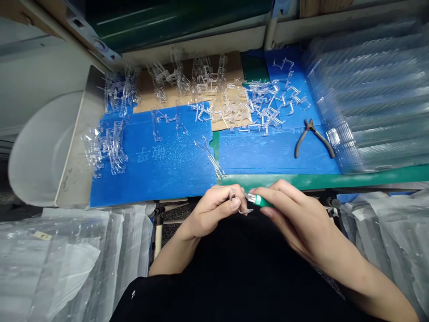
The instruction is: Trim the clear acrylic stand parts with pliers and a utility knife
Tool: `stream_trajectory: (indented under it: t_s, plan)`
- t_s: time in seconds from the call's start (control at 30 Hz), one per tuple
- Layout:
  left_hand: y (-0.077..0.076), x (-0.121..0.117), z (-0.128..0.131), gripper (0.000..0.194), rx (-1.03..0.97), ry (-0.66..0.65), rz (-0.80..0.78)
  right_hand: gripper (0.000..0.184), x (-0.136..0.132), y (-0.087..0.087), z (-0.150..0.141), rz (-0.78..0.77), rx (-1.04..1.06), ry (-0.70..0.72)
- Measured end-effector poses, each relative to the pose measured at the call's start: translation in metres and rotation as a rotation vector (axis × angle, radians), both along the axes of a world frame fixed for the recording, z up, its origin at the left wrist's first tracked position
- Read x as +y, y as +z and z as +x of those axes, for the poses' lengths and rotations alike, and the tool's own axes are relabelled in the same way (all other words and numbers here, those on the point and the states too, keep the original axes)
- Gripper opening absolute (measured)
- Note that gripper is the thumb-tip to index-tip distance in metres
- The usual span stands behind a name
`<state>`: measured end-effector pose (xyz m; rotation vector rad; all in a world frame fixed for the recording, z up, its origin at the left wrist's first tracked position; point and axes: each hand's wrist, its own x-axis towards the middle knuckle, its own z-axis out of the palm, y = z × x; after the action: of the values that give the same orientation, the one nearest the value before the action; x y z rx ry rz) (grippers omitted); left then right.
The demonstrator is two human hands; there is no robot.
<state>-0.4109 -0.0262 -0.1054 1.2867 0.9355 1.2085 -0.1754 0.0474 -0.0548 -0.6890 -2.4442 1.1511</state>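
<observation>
Two hands brought together over a small clear plastic piece (247, 211) and a green-handled tool (263, 201)

The small clear plastic piece is held in the left hand (212, 209), in front of the dark clothing (241, 268) and just below the near edge of the table. It is pinched between the thumb and the curled fingers, with its ends showing above and below the thumb; the rest is hidden by the hand. The green-handled tool is gripped in the right hand (298, 210), closed between thumb and fingers, and its metal end is pointed at the left hand. Whether the piece is touched by that end cannot be told.

Beyond the hands, a blue sheet (150, 176) is laid at the left of the table, and one long clear part (212, 158) is rested near its right edge. Brown cardboard (142, 96) is partly covered by groups of clear plastic parts, and a loose heap of clear parts (264, 105) is spread to its right. Pliers (310, 125) are set down with handles spread, beside stacked clear trays (385, 103). At the far left, a pale round container (36, 143) is seen beyond the table.
</observation>
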Motion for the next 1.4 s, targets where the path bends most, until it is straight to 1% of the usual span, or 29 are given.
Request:
stream_trajectory:
  t_s: [0.17,0.27,0.43,0.67,0.8,1.0,1.2,1.4]
  plan:
    - [0.002,0.0,0.0,0.03,-0.003,-0.033,0.004,0.03,-0.001,0.0,-0.003,0.135,-0.006,0.01]
    - [0.002,0.0,-0.001,0.033,0.012,-0.038,-0.004,0.027,-0.001,0.002,-0.006,0.162,0.001,0.016]
    - [0.003,0.0,-0.001,0.031,-0.015,-0.057,0.013,0.026,-0.002,0.002,-0.006,0.103,0.003,0.041]
    - [0.002,0.0,0.001,0.031,-0.084,-0.092,-0.029,0.024,-0.002,0.001,-0.002,-0.028,-0.017,0.059]
    - [0.002,0.0,0.001,0.031,-0.078,-0.094,-0.029,0.022,-0.001,0.002,0.001,-0.096,-0.013,0.071]
    - [0.002,0.0,0.003,0.03,-0.047,-0.075,-0.013,0.02,-0.001,0.009,0.002,-0.189,0.0,0.066]
    - [0.002,0.001,0.006,0.028,-0.07,-0.069,0.009,0.017,-0.009,0.008,0.002,-0.148,0.023,0.009]
    - [-0.003,-0.001,0.007,0.028,-0.081,-0.054,-0.044,0.013,-0.014,0.006,0.0,-0.127,0.032,-0.032]
